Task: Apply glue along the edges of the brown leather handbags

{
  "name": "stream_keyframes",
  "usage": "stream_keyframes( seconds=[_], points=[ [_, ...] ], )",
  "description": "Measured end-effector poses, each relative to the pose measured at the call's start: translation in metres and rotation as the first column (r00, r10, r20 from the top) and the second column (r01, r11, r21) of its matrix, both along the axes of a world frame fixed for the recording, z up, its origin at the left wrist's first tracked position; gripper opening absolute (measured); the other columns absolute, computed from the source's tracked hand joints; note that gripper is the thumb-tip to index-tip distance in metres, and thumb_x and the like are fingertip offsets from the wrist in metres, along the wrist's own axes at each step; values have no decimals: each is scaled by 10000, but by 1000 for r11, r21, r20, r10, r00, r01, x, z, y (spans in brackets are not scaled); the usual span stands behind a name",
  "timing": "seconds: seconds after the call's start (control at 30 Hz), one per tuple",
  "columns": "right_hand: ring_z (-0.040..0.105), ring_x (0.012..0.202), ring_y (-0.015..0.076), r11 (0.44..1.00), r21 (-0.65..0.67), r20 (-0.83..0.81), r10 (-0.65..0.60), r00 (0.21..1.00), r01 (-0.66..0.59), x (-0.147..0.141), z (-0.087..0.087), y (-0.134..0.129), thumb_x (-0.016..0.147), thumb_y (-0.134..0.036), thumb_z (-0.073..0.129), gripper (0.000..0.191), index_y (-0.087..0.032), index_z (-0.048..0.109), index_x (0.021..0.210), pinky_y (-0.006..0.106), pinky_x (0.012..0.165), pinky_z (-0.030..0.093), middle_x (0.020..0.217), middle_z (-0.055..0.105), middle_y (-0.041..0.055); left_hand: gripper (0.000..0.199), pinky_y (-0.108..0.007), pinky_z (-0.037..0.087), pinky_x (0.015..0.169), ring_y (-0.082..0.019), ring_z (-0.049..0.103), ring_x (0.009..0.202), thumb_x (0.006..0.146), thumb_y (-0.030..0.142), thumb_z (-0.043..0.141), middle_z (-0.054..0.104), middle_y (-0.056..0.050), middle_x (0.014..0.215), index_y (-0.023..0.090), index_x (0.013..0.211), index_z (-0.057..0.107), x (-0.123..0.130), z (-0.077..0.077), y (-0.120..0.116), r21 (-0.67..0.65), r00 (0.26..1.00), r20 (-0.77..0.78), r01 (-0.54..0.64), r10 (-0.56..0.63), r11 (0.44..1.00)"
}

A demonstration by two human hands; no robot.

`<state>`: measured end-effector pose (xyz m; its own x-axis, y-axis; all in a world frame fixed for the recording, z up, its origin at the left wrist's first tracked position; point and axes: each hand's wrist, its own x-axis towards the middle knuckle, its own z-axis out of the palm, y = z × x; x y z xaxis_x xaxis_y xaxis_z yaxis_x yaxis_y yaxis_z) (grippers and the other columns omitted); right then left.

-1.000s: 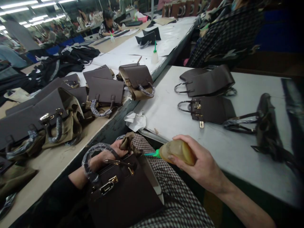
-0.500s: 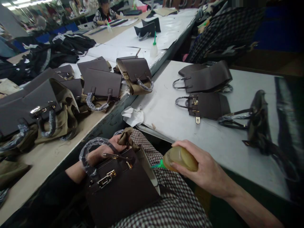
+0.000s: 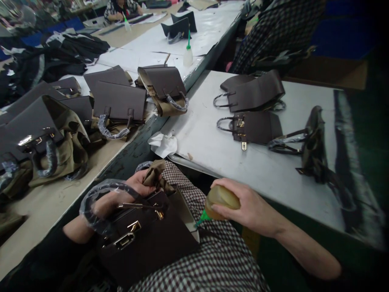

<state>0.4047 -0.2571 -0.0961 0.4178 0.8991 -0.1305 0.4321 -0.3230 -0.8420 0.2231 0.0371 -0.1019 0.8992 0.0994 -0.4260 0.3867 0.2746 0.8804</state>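
A dark brown handbag (image 3: 152, 239) with gold hardware lies across my checked lap, its plastic-wrapped handle arching over my left wrist. My left hand (image 3: 138, 184) is closed on the bag's olive cloth lining (image 3: 156, 174), bunched up at the opening. In my right hand (image 3: 243, 205) is a squeeze bottle (image 3: 223, 199) of yellowish liquid, tilted downward. The bottle's green nozzle tip meets or nearly meets the pale inner edge of the bag's side panel (image 3: 186, 209); whether it touches, I cannot tell.
Several brown handbags (image 3: 120, 99) crowd the left table. More bag pieces (image 3: 255, 127) lie on the white table (image 3: 197, 121) at right, with crumpled white paper (image 3: 164, 144) at its near corner. A green-tipped bottle (image 3: 188, 56) stands farther back. A person (image 3: 121, 10) sits at the far table.
The nozzle has moved down along the side panel toward its lower corner, and the bottle tilts more steeply. My left hand keeps hold of the lining. The whole view has shifted slightly.
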Motion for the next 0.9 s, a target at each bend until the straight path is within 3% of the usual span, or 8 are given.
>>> stream_keyframes(
  seconds=[0.17, 0.27, 0.37, 0.47, 0.57, 0.67, 0.73, 0.9],
  points=[
    [627, 717, 188, 994, -88, -232, -83, 969, 64, 9, 0, -1, 866, -350, 738, 259, -241, 683, 1095, 302, 617, 520, 869, 685, -18, 303, -275, 566, 719, -183, 686, 750, 724, 272, 914, 712, -6, 765, 159, 875, 677, 2, 37, -6, 53, 991, 44, 121, -124, 991],
    [522, 565, 141, 984, -119, -436, -169, 884, 129, 17, -6, -7, 896, -462, 726, 341, -220, 660, 1128, 232, 421, 410, 790, 626, -19, 222, -259, 556, 737, -187, 679, 793, 779, 248, 862, 709, -4, 808, 168, 906, 699, 0, 65, -6, 238, 981, 81, 154, -178, 959],
    [519, 585, 140, 960, -55, -515, -263, 816, 275, 25, -12, -17, 910, -527, 728, 385, -214, 651, 1120, 213, 399, 401, 815, 612, -5, 177, -229, 544, 768, -184, 680, 869, 870, 254, 783, 728, -9, 934, 186, 1014, 704, -6, 83, -5, 496, 965, 92, 169, -245, 852],
    [542, 648, 157, 889, 36, -456, -392, 799, 457, 26, -22, -28, 895, -546, 752, 424, -248, 633, 1172, 225, 427, 448, 909, 632, 6, 108, -217, 525, 794, -152, 667, 883, 969, 232, 656, 706, 5, 995, 213, 1075, 670, -16, 77, -9, 631, 931, 96, 216, -351, 745],
    [600, 731, 198, 852, 44, -304, -486, 819, 522, 19, -37, -35, 867, -569, 770, 513, -274, 593, 1247, 277, 514, 535, 1003, 652, 23, 64, -201, 496, 784, -120, 633, 860, 988, 182, 613, 666, 27, 959, 226, 1020, 647, -27, 54, -18, 685, 921, 90, 218, -378, 695],
    [662, 937, 275, 875, 91, -114, -464, 878, 475, 10, -51, -33, 873, -543, 756, 516, -260, 585, 1269, 402, 795, 602, 1132, 670, 65, 84, -187, 491, 780, -103, 617, 850, 997, 171, 602, 652, 37, 960, 244, 1017, 639, -38, 34, -30, 675, 936, 140, 149, -324, 723],
    [660, 1042, 304, 893, 140, -27, -429, 903, 429, 5, -58, -24, 879, -512, 747, 490, -247, 593, 1262, 476, 978, 545, 1182, 674, 79, 93, -180, 496, 776, -98, 613, 846, 1004, 171, 593, 646, 39, 971, 252, 1023, 635, -44, 28, -35, 645, 942, 181, 104, -283, 758],
    [654, 1084, 307, 908, 196, 26, -383, 923, 371, 3, -63, 4, 878, -480, 741, 473, -229, 596, 1252, 479, 1042, 500, 1184, 677, 82, 156, -183, 484, 781, -97, 615, 853, 983, 111, 585, 667, 42, 964, 256, 1010, 637, -53, 29, -43, 662, 935, 205, 87, -291, 744]
  ],
)
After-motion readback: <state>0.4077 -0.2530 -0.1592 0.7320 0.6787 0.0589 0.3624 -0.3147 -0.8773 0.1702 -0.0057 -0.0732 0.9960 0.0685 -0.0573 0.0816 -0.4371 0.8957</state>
